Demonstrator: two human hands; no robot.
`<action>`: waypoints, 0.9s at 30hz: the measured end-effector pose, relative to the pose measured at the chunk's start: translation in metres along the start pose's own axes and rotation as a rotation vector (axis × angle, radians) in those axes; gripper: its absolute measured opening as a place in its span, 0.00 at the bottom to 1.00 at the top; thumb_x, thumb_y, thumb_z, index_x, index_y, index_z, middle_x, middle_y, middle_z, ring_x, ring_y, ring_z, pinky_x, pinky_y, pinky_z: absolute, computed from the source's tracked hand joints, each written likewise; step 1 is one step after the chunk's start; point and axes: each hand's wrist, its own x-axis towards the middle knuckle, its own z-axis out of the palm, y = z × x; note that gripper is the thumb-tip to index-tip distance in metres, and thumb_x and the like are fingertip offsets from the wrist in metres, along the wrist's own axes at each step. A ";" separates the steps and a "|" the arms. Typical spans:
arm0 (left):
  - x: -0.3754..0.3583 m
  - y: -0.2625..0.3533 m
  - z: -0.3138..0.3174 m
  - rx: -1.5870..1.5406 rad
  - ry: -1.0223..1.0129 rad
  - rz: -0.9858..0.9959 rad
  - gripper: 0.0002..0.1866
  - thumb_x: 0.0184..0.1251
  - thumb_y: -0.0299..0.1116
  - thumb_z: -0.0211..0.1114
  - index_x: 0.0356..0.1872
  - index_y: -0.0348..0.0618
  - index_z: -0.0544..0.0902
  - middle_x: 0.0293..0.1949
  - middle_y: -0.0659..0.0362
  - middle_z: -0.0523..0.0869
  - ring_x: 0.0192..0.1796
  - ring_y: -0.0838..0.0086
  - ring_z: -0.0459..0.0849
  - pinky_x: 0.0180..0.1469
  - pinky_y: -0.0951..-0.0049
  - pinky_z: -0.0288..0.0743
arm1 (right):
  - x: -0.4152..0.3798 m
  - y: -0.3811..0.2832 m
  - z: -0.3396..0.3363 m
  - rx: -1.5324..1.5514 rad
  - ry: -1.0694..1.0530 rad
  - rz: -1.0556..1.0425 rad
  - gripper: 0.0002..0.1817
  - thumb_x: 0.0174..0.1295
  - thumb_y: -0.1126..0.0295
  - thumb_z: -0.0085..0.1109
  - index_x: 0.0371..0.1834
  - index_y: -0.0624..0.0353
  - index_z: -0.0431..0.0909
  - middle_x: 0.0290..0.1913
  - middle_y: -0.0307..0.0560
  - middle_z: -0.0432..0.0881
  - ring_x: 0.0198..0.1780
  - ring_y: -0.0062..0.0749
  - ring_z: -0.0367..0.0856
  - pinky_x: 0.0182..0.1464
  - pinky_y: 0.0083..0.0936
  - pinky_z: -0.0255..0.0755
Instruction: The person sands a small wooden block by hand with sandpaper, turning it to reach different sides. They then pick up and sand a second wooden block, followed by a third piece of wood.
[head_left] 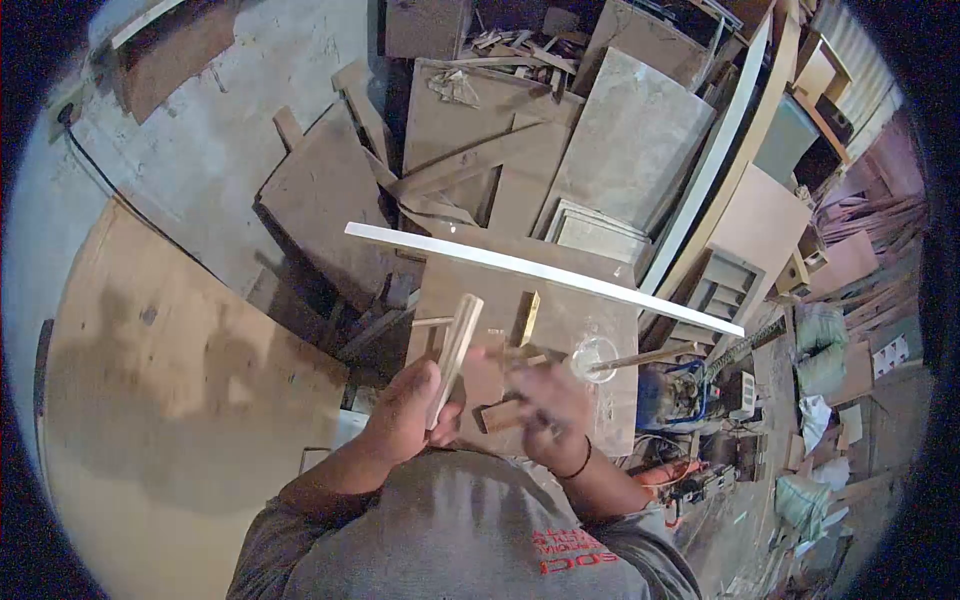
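Note:
A short, pale strip of wood [458, 345] stands tilted in my left hand [402, 408], with the fingers and thumb wrapped round its lower half. My right hand [552, 408] is smeared by motion beside it, over the small worktable [617, 425], so its fingers do not show clearly. Close to the right hand lies a brown wooden block [500, 416]. A narrow yellow piece [530, 318] rests on the tabletop ahead of the hands. To the right stands a clear round container [594, 358] with a stick [650, 356] leaning out over its rim.
A long white strip [545, 273] crosses the far part of the table and overhangs both sides. A large plywood sheet [180, 400] is at the left. Boards and panels [630, 140] lean behind the table. Tools and a blue machine [672, 400] are at the right.

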 end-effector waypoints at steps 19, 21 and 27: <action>-0.015 0.008 0.015 0.010 -0.038 -0.106 0.20 0.71 0.48 0.48 0.57 0.49 0.71 0.15 0.65 0.69 0.11 0.82 0.59 0.14 0.79 0.53 | 0.017 0.021 0.009 -0.376 -0.189 -0.163 0.28 0.42 0.65 0.60 0.54 0.41 0.77 0.23 0.37 0.69 0.24 0.31 0.73 0.23 0.27 0.68; -0.019 0.008 0.016 -0.049 -0.035 -0.127 0.19 0.70 0.48 0.48 0.54 0.50 0.72 0.11 0.65 0.66 0.09 0.81 0.58 0.13 0.78 0.53 | 0.031 0.010 0.002 -0.355 -0.113 -0.088 0.29 0.43 0.66 0.60 0.55 0.44 0.76 0.21 0.39 0.69 0.21 0.34 0.72 0.21 0.29 0.67; -0.026 0.011 0.019 -0.198 -0.034 -0.227 0.16 0.70 0.50 0.48 0.47 0.51 0.74 0.12 0.66 0.66 0.10 0.81 0.58 0.13 0.79 0.52 | 0.029 -0.001 0.001 -0.428 -0.283 -0.267 0.30 0.42 0.67 0.59 0.56 0.48 0.74 0.22 0.40 0.69 0.21 0.35 0.73 0.20 0.31 0.67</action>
